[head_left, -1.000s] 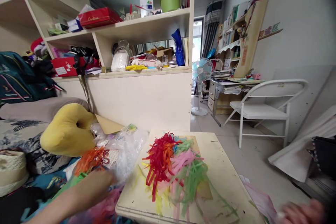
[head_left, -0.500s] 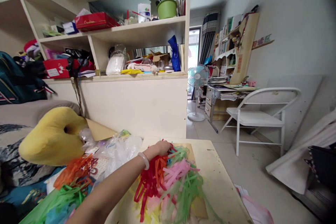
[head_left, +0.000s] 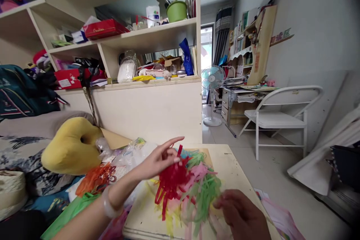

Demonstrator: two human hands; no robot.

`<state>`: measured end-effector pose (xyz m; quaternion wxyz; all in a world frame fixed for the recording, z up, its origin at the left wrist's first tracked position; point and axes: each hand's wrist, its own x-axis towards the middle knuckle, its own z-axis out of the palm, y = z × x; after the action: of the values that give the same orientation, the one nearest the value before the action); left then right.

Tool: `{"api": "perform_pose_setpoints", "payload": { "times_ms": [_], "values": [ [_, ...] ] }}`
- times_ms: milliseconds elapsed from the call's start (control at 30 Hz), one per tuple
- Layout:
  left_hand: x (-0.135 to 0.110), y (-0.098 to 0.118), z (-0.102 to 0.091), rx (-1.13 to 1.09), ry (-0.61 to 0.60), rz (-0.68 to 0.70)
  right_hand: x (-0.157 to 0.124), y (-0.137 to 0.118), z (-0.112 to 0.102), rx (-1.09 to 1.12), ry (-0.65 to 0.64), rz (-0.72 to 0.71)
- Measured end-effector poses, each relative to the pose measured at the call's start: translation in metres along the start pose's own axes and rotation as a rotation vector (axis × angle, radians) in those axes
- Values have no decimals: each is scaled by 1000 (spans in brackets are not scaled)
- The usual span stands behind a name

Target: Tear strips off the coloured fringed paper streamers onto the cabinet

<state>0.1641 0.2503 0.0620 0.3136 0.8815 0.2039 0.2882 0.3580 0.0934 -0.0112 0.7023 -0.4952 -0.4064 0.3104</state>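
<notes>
My left hand (head_left: 161, 159), a pale bangle (head_left: 107, 203) on its wrist, is over a bunch of red streamers (head_left: 174, 176). Its index finger points out while thumb and other fingers pinch a red strip. My right hand (head_left: 242, 213) is at the lower right, slightly blurred, its fingers curled together beside the green streamers (head_left: 206, 195). Whatever lies between those fingers is hidden. Pink streamers (head_left: 200, 172) lie between the red and green ones, with yellow strips (head_left: 169, 221) below and blue ones behind. The pile covers part of a tan board (head_left: 206, 153) on the cream tabletop (head_left: 146, 206).
Left of the table, orange streamers (head_left: 94, 178), a green plastic bag (head_left: 74, 213), clear plastic wrapping (head_left: 126, 157) and a yellow cushion (head_left: 71, 146) are heaped. A shelf unit (head_left: 149, 108) stands behind. A white folding chair (head_left: 281, 120) and a fan (head_left: 213, 78) are farther right.
My left hand has drawn back from the pile's far edge, now pinching red, and the red bunch covers the orange strips there. My right hand has come into view at the lower right.
</notes>
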Motion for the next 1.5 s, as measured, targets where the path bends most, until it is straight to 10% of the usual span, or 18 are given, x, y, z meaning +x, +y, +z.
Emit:
{"api": "perform_pose_setpoints", "payload": {
  "times_ms": [167, 467, 1100, 1500],
  "values": [
    [-70, 22, 25, -754, 7, 24, -13, -44, 50, -253, -189, -304],
    [-114, 37, 30, -978, -42, 173, -45, -72, 83, -501, -385, -465],
    [-139, 50, 9, -702, -48, 20, -55, -78, 94, -524, -592, -311],
    [-141, 73, -2, 84, -68, -18, -44, -57, 79, -389, -670, -234]
  ]
}}
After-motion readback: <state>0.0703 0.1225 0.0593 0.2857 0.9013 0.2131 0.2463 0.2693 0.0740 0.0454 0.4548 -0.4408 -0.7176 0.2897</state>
